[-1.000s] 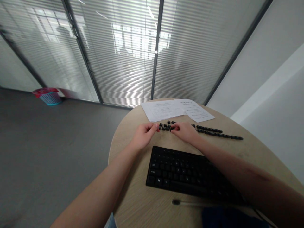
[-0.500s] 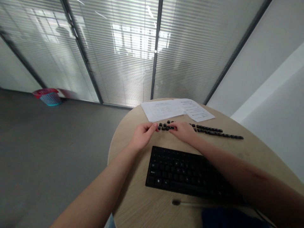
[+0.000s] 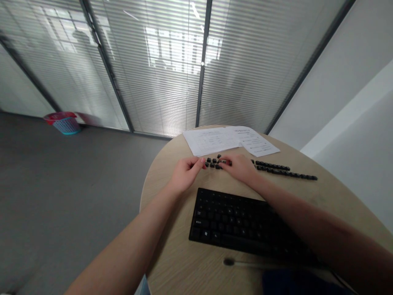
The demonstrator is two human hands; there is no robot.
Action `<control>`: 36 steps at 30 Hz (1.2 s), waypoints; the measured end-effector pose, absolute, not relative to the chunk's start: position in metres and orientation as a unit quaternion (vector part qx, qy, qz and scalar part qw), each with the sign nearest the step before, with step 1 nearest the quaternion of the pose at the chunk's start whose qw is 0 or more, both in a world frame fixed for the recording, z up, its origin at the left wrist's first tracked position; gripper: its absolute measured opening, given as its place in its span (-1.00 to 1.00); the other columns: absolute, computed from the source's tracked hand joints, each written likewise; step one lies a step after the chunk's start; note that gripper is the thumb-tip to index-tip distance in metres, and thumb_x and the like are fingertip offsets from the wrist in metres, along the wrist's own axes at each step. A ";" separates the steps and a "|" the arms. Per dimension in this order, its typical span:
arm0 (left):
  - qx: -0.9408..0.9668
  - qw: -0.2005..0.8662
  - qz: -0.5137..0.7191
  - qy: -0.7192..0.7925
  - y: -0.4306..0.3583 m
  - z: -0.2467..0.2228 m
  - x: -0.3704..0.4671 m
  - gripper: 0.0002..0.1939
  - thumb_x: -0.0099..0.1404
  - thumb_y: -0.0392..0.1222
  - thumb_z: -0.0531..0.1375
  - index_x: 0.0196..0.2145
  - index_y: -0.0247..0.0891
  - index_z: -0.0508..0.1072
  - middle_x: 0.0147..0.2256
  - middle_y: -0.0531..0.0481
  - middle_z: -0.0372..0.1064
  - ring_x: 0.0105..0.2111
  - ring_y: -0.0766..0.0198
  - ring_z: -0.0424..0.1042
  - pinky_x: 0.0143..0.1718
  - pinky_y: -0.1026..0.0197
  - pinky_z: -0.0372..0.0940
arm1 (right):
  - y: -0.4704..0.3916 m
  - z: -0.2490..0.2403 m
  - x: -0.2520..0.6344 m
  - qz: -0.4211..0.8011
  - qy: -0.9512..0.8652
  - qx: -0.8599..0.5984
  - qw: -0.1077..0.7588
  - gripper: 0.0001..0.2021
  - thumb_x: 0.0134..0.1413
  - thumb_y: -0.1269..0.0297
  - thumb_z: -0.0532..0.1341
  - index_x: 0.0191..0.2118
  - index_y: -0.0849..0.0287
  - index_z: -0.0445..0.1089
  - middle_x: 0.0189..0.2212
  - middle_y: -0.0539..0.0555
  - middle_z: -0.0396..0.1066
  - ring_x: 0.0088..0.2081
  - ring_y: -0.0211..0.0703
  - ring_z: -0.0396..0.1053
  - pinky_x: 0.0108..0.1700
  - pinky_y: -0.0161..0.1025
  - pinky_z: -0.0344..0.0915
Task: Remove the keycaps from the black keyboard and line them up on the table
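Observation:
Small black keycaps (image 3: 212, 165) lie in rows on the round wooden table, between the papers and a black keyboard (image 3: 227, 221). At the left end of these rows is my left hand (image 3: 186, 174), closed, its thumb and fingertips beside the outermost keycap; whether anything is between them cannot be seen. My right hand (image 3: 241, 167) reaches over the middle of the rows. Its thumb and fingers are closed around a keycap (image 3: 225, 162), and the palm hides the keycaps under it. More keycaps run off to the right in two long rows (image 3: 285, 173).
Printed sheets (image 3: 211, 141) lie at the table's (image 3: 172, 254) far edge. Below the keyboard is a thin brush-like stick (image 3: 242, 262), with a dark blue cloth-like item (image 3: 291, 282) near it. A red and blue basket (image 3: 66, 123) stands on the floor by the blinds.
My right hand has shifted slightly up within the keycap rows, its fingers now around a keycap. The left hand stays at the left end. The whole view has shifted slightly.

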State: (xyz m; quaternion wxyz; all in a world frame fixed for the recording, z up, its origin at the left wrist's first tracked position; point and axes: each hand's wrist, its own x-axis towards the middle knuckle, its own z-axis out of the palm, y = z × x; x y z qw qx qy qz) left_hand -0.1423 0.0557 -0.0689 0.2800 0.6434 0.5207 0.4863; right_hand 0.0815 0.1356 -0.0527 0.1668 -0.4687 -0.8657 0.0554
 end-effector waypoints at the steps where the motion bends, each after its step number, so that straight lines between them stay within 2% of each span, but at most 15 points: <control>1: 0.643 0.280 0.485 0.522 0.056 -0.069 -0.142 -0.39 0.37 0.35 0.08 -0.42 -0.25 0.57 -0.59 0.11 0.15 -0.51 0.27 0.17 -0.43 0.20 0.10 | 0.134 -0.046 0.086 0.052 -0.860 -0.473 0.184 -0.72 0.37 0.16 0.20 -0.11 0.13 0.66 -0.24 0.15 0.64 -0.20 -0.02 0.52 -0.12 -0.16 0.33; 4: 0.639 0.279 0.480 0.532 0.057 -0.070 -0.143 -0.39 0.39 0.34 0.05 -0.42 -0.24 0.56 -0.59 0.11 0.14 -0.51 0.26 0.17 -0.44 0.19 0.09 | 0.120 -0.022 0.110 0.050 -0.836 -0.481 0.260 -0.59 0.45 0.17 0.03 -0.16 0.18 0.63 -0.21 0.20 0.62 -0.13 0.00 0.51 -0.03 -0.11 0.35; 5: 0.638 0.278 0.477 0.536 0.057 -0.071 -0.144 -0.38 0.39 0.34 0.04 -0.42 -0.24 0.56 -0.60 0.10 0.14 -0.51 0.26 0.17 -0.44 0.19 0.09 | 0.112 -0.013 0.120 0.074 -0.818 -0.474 0.318 -0.58 0.45 0.14 0.03 -0.17 0.17 0.62 -0.25 0.17 0.61 -0.16 0.00 0.51 -0.05 -0.10 0.36; 7: 0.636 0.275 0.471 0.546 0.059 -0.073 -0.144 -0.38 0.40 0.33 0.01 -0.42 -0.24 0.55 -0.59 0.10 0.14 -0.52 0.26 0.18 -0.44 0.18 0.09 | 0.091 0.002 0.140 0.136 -0.780 -0.460 0.402 -0.53 0.46 0.03 0.00 -0.21 0.14 0.60 -0.31 0.13 0.58 -0.26 -0.04 0.50 -0.12 -0.10 0.40; 10: 0.644 0.269 0.450 0.558 0.061 -0.077 -0.145 -0.40 0.42 0.29 0.00 -0.43 -0.24 0.54 -0.58 0.10 0.16 -0.51 0.25 0.20 -0.42 0.18 0.10 | 0.049 0.016 0.166 0.138 -0.739 -0.470 0.462 -0.43 0.45 -0.14 -0.03 -0.31 0.05 0.61 -0.31 0.12 0.57 -0.22 -0.01 0.51 -0.06 -0.07 0.41; 11: 0.649 0.268 0.437 0.561 0.062 -0.079 -0.144 -0.41 0.42 0.28 0.01 -0.45 -0.23 0.53 -0.59 0.10 0.16 -0.51 0.25 0.20 -0.42 0.17 0.10 | 0.035 0.018 0.173 0.139 -0.721 -0.490 0.469 -0.40 0.44 -0.19 -0.04 -0.33 0.03 0.61 -0.36 0.12 0.55 -0.26 -0.01 0.50 -0.13 -0.07 0.42; 14: 0.673 0.266 0.388 0.570 0.064 -0.084 -0.141 -0.44 0.40 0.24 0.04 -0.49 -0.22 0.52 -0.63 0.12 0.13 -0.54 0.25 0.20 -0.44 0.17 0.07 | 0.000 0.017 0.188 0.201 -0.687 -0.545 0.437 -0.34 0.37 -0.32 -0.04 -0.42 0.01 0.59 -0.63 0.05 0.36 -0.59 -0.09 0.32 -0.52 -0.15 0.29; 16: 0.690 0.260 0.355 0.574 0.065 -0.086 -0.139 -0.46 0.39 0.22 0.05 -0.50 -0.21 0.51 -0.65 0.13 0.12 -0.56 0.25 0.20 -0.45 0.18 0.06 | -0.017 0.014 0.196 0.237 -0.688 -0.555 0.403 -0.37 0.34 -0.33 0.01 -0.44 0.02 0.56 -0.70 0.03 0.30 -0.66 -0.12 0.29 -0.62 -0.20 0.22; 20: 0.718 0.227 0.311 0.580 0.062 -0.089 -0.135 -0.47 0.42 0.19 0.04 -0.47 -0.21 0.55 -0.62 0.11 0.21 -0.53 0.24 0.27 -0.43 0.19 0.10 | -0.035 0.010 0.209 0.249 -0.754 -0.505 0.338 -0.63 0.29 -0.12 0.20 -0.33 0.02 0.57 -0.66 -0.01 0.40 -0.61 -0.14 0.40 -0.56 -0.25 0.36; 23: 0.734 0.187 0.287 0.587 0.057 -0.087 -0.133 -0.47 0.48 0.14 0.00 -0.34 -0.24 0.62 -0.57 0.06 0.34 -0.49 0.21 0.34 -0.42 0.19 0.17 | -0.041 0.004 0.215 0.257 -0.794 -0.468 0.290 -0.81 0.23 0.05 0.29 -0.18 -0.02 0.59 -0.59 -0.05 0.49 -0.59 -0.16 0.44 -0.54 -0.29 0.38; 25: 0.752 0.153 0.265 0.584 0.055 -0.081 -0.130 -0.51 0.50 0.07 0.02 -0.23 -0.25 0.66 -0.46 -0.01 0.48 -0.44 0.19 0.41 -0.37 0.18 0.25 | -0.044 -0.003 0.217 0.247 -0.810 -0.453 0.280 -0.82 0.23 0.11 0.29 -0.12 -0.03 0.60 -0.49 -0.04 0.57 -0.54 -0.16 0.49 -0.50 -0.30 0.42; 28: 0.794 0.095 0.218 0.559 0.059 -0.068 -0.123 -0.65 0.48 -0.06 0.12 -0.10 -0.21 0.69 -0.23 -0.11 0.59 -0.26 0.14 0.50 -0.18 0.14 0.34 | -0.049 -0.017 0.220 0.220 -0.828 -0.429 0.287 -0.82 0.27 0.18 0.28 -0.07 -0.05 0.60 -0.30 0.00 0.67 -0.38 -0.12 0.62 -0.32 -0.27 0.55; 31: 0.834 0.043 0.160 0.526 0.075 -0.054 -0.112 -0.75 0.40 -0.20 0.24 -0.07 -0.14 0.71 -0.08 -0.14 0.59 -0.05 0.03 0.50 0.05 0.05 0.35 | -0.052 -0.032 0.222 0.190 -0.833 -0.409 0.320 -0.80 0.29 0.27 0.26 -0.05 -0.04 0.60 -0.20 0.03 0.70 -0.23 -0.07 0.67 -0.15 -0.23 0.61; 36: 0.846 -0.035 0.112 0.520 0.108 -0.049 -0.097 -0.73 0.37 -0.23 0.32 -0.01 -0.08 0.70 0.23 -0.17 0.44 0.25 -0.13 0.33 0.27 -0.16 0.26 | -0.052 -0.048 0.222 0.138 -0.845 -0.347 0.382 -0.76 0.30 0.37 0.24 0.00 -0.01 0.55 -0.20 0.00 0.70 -0.24 -0.12 0.69 -0.15 -0.30 0.63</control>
